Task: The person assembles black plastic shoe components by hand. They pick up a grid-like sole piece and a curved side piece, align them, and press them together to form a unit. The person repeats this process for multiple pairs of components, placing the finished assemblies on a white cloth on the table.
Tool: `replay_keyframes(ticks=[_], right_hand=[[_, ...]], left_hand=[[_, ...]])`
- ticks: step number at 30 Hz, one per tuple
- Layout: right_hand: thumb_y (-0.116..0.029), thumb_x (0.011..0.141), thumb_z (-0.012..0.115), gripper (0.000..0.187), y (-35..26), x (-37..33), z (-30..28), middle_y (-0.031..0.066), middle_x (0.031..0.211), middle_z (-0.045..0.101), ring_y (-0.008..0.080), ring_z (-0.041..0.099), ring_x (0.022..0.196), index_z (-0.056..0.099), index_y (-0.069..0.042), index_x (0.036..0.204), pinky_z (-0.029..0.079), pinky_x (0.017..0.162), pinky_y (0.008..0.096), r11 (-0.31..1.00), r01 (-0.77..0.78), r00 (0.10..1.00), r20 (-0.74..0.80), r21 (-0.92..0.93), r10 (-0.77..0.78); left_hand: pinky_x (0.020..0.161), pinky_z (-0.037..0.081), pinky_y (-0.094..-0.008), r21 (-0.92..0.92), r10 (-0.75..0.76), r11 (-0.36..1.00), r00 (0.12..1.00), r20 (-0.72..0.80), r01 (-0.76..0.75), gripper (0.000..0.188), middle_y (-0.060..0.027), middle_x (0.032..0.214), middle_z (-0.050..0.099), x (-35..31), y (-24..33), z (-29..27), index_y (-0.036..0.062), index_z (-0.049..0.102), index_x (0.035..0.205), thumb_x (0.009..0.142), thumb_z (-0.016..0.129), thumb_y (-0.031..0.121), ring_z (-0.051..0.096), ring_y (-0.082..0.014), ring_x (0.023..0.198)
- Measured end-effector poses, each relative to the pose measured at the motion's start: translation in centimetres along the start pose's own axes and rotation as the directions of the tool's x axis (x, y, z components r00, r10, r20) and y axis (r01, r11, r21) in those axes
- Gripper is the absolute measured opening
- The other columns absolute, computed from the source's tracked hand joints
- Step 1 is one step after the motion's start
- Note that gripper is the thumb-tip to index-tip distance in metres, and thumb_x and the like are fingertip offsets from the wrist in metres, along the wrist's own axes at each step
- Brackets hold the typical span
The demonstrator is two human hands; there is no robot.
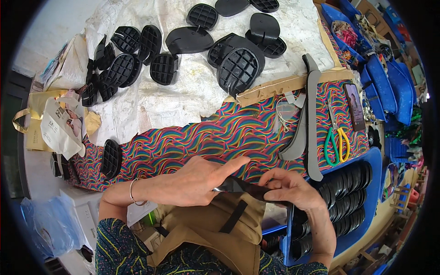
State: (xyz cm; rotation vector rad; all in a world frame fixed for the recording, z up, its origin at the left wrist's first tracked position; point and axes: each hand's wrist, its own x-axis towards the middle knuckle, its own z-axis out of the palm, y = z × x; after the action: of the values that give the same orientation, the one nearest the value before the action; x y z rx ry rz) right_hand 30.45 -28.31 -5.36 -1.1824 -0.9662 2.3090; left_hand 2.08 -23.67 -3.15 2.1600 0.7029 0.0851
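In front of my brown apron (206,215), both hands meet over a dark, glossy black plastic piece (250,188). My right hand (293,189) pinches its right end between thumb and fingers. Beside its left end is my left hand (190,181), with a bangle on the wrist; the index finger stretches out to the right over the piece and the other fingers are curled in. A shiny sliver shows under those curled fingers, but whether it is a blade or the piece's own gloss I cannot make out.
Several black ribbed molded pads (240,66) lie on a white sheet (178,87) across the table; one pad (111,159) rests nearer, at left. To the right are long grey strips (312,123), scissors (336,142), a phone (354,106) and a blue crate (373,183) of black pieces.
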Motion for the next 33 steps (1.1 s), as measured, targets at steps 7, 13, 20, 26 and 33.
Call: replay_keyframes(ticks=[7, 13, 20, 26, 33], right_hand=[[0.006, 0.087, 0.068, 0.018, -6.2, -3.6, 0.5, -0.0046, 0.074, 0.059, 0.0004, 0.052, 0.066, 0.06, -0.003, 0.101, 0.038, 0.057, 0.0183, 0.924, 0.253, 0.929, -0.195, -0.287, -0.315], [0.002, 0.088, 0.07, 0.015, -2.1, -2.3, -0.8, -0.0033, 0.077, 0.06, 0.0011, 0.053, 0.067, 0.061, -0.002, 0.099, 0.038, 0.058, 0.0174, 0.936, 0.346, 0.918, -0.183, -0.061, -0.351], [0.003, 0.089, 0.069, 0.016, 1.3, -1.1, 0.8, -0.0014, 0.081, 0.062, 0.0028, 0.057, 0.071, 0.061, -0.002, 0.101, 0.041, 0.061, 0.0172, 0.885, 0.448, 0.879, -0.24, 0.125, -0.411], [0.0, 0.087, 0.071, 0.017, 4.0, 0.6, 2.4, 0.0013, 0.088, 0.064, 0.0058, 0.06, 0.075, 0.06, -0.003, 0.1, 0.048, 0.067, 0.0199, 0.795, 0.485, 0.868, -0.313, 0.365, -0.385], [-0.006, 0.091, 0.067, 0.017, 6.8, 2.9, 6.0, 0.0022, 0.076, 0.06, 0.0083, 0.053, 0.061, 0.054, -0.004, 0.103, 0.043, 0.058, 0.0225, 0.586, 0.585, 0.811, -0.418, 0.561, -0.409]], left_hand=[[0.061, 0.051, -0.0459, -0.232, -0.051, 0.971, 0.998, 0.038, 0.059, 0.092, -0.0205, 0.09, 0.065, -0.5, 1.6, 1.5, 0.0057, 0.016, 0.154, 0.078, 0.068, 0.002, 0.066, -0.0371, 0.073], [0.075, 0.056, -0.0355, -0.407, -0.003, 0.905, 0.954, -0.3, -0.125, 0.068, -0.0141, 0.122, 0.066, -0.8, 1.8, 1.4, 0.0073, 0.042, 0.145, 0.083, 0.07, -0.002, 0.071, -0.0304, 0.089], [0.078, 0.056, -0.0294, -0.491, -0.05, 0.854, 0.913, -0.405, -0.172, 0.035, -0.0125, 0.113, 0.071, -1.4, 1.6, 1.4, 0.0016, 0.066, 0.12, 0.085, 0.071, -0.001, 0.072, -0.0201, 0.091], [0.081, 0.054, -0.0278, -0.579, -0.198, 0.808, 0.875, -0.442, -0.109, 0.031, -0.0127, 0.11, 0.071, -1.4, 1.6, 2.0, -0.0006, 0.067, 0.115, 0.085, 0.073, -0.001, 0.069, -0.0164, 0.094], [0.087, 0.052, -0.0286, -0.636, -0.292, 0.762, 0.814, -0.502, -0.119, 0.032, -0.0113, 0.112, 0.067, -0.2, 1.6, 2.6, -0.0016, 0.065, 0.115, 0.084, 0.074, 0.0, 0.066, -0.0171, 0.101]])
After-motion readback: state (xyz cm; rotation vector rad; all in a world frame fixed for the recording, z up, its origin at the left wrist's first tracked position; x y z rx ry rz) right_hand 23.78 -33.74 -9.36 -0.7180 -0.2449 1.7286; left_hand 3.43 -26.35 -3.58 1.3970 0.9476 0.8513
